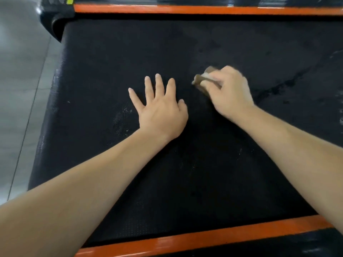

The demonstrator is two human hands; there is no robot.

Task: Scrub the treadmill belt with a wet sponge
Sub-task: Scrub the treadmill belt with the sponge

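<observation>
Belt [185,43] — right hand [232,93] grips sponge [199,81], seemingly.

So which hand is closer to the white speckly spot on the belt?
Left. The left hand lies flat just right of the speckly spot; the right hand, gripping the sponge, is farther off, beyond the left one.

My left hand [161,110] flat, palm down, fingers straight and spread toward 12 o'clock, thumb on its 3 o'clock side. My right hand [231,91] at 2 o'clock of it, near but apart, knuckles up, fingers curled round sponge [201,81], slightly blurred. Bare forearms enter from 7 and 4 o'clock.
</observation>
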